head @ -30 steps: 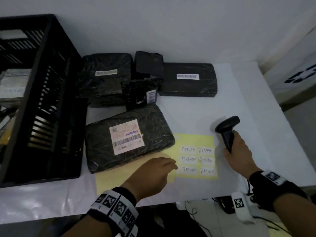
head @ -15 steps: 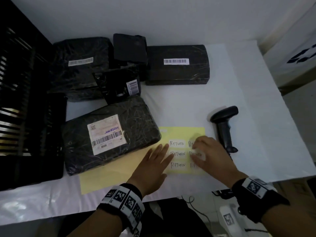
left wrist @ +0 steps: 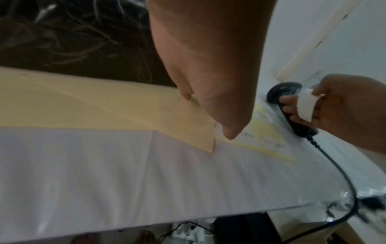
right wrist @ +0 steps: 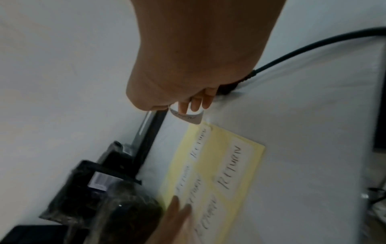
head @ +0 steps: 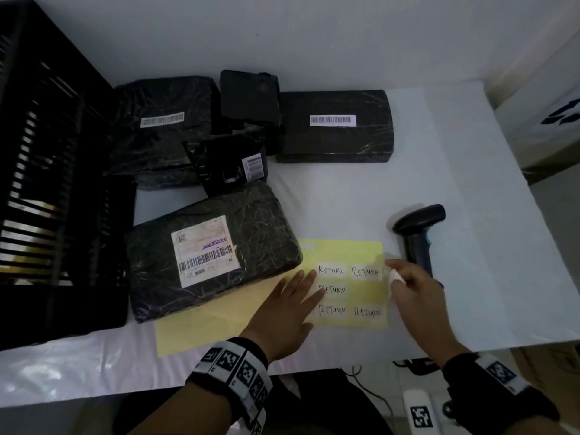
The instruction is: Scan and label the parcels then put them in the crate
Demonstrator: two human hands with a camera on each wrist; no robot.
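Now, step: labelling is under way; the right hand (head: 417, 290) is carrying a peeled sticker (left wrist: 305, 104) off the sheet.
Right fingers: pinching one end of the sticker; it is curling into a loop below the fingertips (right wrist: 195, 103) in the right wrist view, writing side outward.
Left hand (head: 288, 304): lying flat, fingers straight and together, pressing the yellow label sheet (head: 345, 252) onto the worktop (head: 345, 199).
Label sheet: five RETURN stickers are showing; the middle row's right slot is looking bare.
Nearest parcel (head: 213, 249): lying on the worktop, touching the sheet's left end, printed shipping label (head: 205, 251) facing up; just right of the crate (head: 53, 183).
Other parcels: four more are sitting behind it, against the wall, black-wrapped.
Scanner (head: 419, 233): lying on the worktop just beyond the right hand, not held, cable trailing off the front edge.
Sticker handling (judgement): very light, limp, tacky on one face; likely to fold onto itself, so holding by one edge only and laying down from that edge.
Parcel handling (judgement): film wrap is looking crinkled and slick; contents and weight cannot be told. Taking it by the two short ends, both hands, seems safest for the lift into the crate.
Risk (judgement): sticker covering the barcode if placed carelessly.
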